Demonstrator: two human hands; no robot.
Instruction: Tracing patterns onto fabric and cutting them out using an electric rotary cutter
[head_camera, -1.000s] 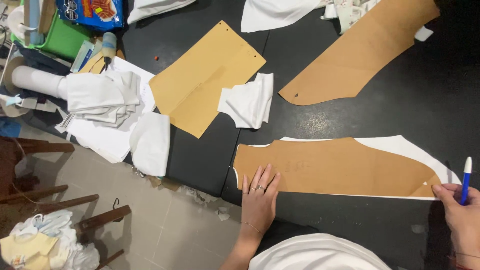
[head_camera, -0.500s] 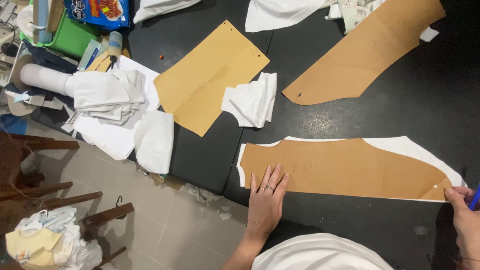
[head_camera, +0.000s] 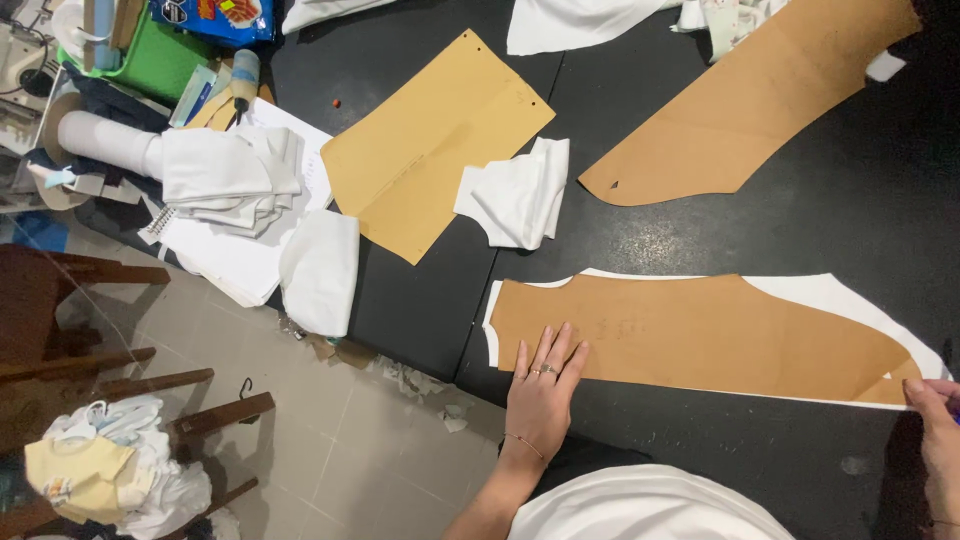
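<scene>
The left hand (head_camera: 543, 385) stays flat and open on the brown paper pattern (head_camera: 700, 335), pinning it over white fabric (head_camera: 850, 300) on the black table (head_camera: 780, 220); the right hand (head_camera: 935, 440) has slid to the pattern's far corner, the blue pen gone from view, grip unclear; tracing there seems finished.

My black table (head_camera: 700, 235) carries brown card patterns (head_camera: 700, 335), white fabric pieces (head_camera: 515, 195), and folded cloth (head_camera: 225, 170).

The left hand (head_camera: 541, 392) wore a ring on one finger and a thin bracelet at the wrist; its forearm was bare. At six o'clock showed a white garment. The right hand (head_camera: 938, 440), at four o'clock, was bare.
</scene>
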